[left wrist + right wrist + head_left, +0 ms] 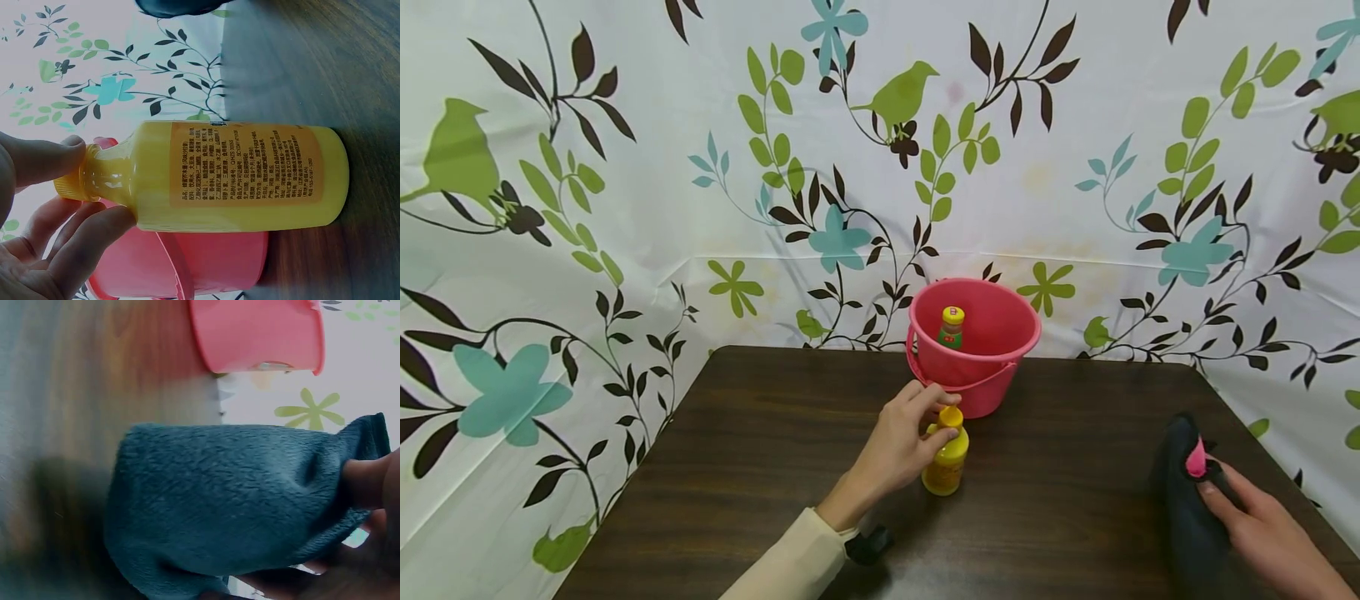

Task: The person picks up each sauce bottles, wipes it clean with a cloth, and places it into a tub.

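Observation:
My left hand (891,442) pinches the yellow squeeze bottle (947,467) at its yellow cap (70,186) and neck, thumb on one side and fingers on the other. Printed lines cover the orange label (250,165). Upright on the table, the bottle stands just in front of the pink bucket (977,387). Over at the right, my right hand (1270,521) grips a dark grey-blue plush cloth (219,494) by its upper end, and the cloth hangs down. A bright pink patch (1197,460) shows at the top of the cloth; what it is I cannot tell.
Inside the bucket is a small jar (952,325) with a yellow lid and green label. The bucket's handle hangs down its front. A dark wooden table (760,450) lies underneath, and a patterned sheet (662,167) with leaves and birds rises behind it.

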Tool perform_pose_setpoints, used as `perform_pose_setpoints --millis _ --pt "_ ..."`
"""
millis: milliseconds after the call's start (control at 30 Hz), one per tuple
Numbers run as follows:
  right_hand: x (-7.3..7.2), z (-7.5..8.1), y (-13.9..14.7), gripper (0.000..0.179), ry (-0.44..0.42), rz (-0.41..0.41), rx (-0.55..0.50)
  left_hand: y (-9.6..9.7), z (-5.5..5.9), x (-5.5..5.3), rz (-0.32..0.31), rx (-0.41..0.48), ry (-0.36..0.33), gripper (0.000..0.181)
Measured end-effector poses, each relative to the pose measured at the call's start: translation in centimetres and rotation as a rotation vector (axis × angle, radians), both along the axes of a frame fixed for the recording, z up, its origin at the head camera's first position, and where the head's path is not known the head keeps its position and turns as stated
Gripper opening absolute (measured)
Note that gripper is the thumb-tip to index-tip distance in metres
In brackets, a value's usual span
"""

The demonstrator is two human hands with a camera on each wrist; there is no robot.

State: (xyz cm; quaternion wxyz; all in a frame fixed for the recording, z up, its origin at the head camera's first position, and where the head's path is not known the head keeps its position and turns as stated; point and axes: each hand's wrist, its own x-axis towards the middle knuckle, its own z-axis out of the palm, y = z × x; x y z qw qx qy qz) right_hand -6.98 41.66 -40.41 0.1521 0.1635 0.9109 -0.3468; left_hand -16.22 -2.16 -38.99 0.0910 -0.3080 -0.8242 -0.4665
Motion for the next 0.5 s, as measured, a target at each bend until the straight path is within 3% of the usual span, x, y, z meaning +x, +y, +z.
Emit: perform_pose_setpoints --millis 100,267,433,500 --pt "-0.4 -0.9 -0.3 0.089 -0.060 0.045 -0.028 0.0 0.0 0.0 -0.002 -0.002 -0.007 0.035" --pt "-0.9 -2.0 -1.0 0.093 -0.045 0.086 0.020 0.0 0.0 0.0 -0.004 -0.005 -0.012 0.035" --pt "-0.9 -2.7 -2.2 0.093 -0.014 0.162 0.180 -0.1 0.0 0.0 -0.001 -0.008 -0.019 0.035" --pt "-0.8 -3.2 -2.9 0.083 0.057 0.224 0.257 -0.1 -0.1 0.0 0.001 -0.010 -0.022 0.035"
